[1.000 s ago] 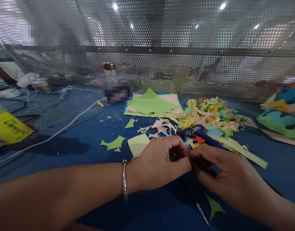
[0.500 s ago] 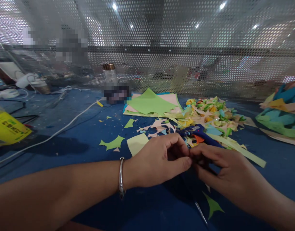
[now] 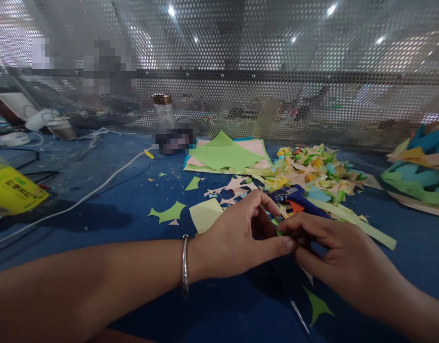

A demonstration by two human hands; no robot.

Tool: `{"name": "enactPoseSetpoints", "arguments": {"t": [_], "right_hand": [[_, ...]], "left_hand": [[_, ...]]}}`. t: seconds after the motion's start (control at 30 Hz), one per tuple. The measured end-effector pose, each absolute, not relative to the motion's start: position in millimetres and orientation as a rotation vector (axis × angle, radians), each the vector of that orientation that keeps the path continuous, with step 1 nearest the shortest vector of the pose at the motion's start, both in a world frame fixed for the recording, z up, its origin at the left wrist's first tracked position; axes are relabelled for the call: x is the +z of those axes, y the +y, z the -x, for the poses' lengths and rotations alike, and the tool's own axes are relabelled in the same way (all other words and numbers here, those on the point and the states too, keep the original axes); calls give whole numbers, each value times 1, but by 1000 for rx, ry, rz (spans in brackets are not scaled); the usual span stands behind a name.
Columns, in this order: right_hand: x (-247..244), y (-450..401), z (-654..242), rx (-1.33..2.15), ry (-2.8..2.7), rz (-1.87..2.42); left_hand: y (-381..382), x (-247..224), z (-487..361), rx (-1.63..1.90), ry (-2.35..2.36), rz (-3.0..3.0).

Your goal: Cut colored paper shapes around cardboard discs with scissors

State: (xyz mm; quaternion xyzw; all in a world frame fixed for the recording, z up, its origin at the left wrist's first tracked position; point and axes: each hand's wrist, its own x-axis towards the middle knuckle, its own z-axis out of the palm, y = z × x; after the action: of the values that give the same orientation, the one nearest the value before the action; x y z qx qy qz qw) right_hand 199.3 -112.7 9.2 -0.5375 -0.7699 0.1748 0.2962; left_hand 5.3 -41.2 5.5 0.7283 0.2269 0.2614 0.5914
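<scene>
One small green piece (image 3: 280, 233), mostly hidden, lies at the fingertips of two hands: the right hand (image 3: 335, 250) pinches it narrowly; the left hand (image 3: 233, 243) curls beside it, its hold unclear. From it, one blue glue gun (image 3: 294, 194) lies at one o'clock, one cream sheet (image 3: 206, 215) at nine, one green scrap (image 3: 317, 306) at five.

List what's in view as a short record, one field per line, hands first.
Left hand: left hand, fingertips close to those of the right hand
Between them: a green bit, mostly hidden
Just beyond: blue tool with an orange part, among paper scraps
Paper: green sheet on a stack; pile of small coloured pieces right of it
Left side: white cable, yellow-labelled container
Back: bottle before a perforated screen
Unclear: each hand's exact grip
</scene>
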Motion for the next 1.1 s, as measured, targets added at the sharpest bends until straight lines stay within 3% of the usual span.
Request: {"name": "enactPoseSetpoints", "arguments": {"t": [0.4, 1.1], "right_hand": [[10, -113, -200, 515, -2016, 1434], [15, -114, -190, 465, -1993, 1416]], "left_hand": [[-42, 7, -6, 621, 545, -1632], [-45, 13, -2, 783, 515, -2116]]}}
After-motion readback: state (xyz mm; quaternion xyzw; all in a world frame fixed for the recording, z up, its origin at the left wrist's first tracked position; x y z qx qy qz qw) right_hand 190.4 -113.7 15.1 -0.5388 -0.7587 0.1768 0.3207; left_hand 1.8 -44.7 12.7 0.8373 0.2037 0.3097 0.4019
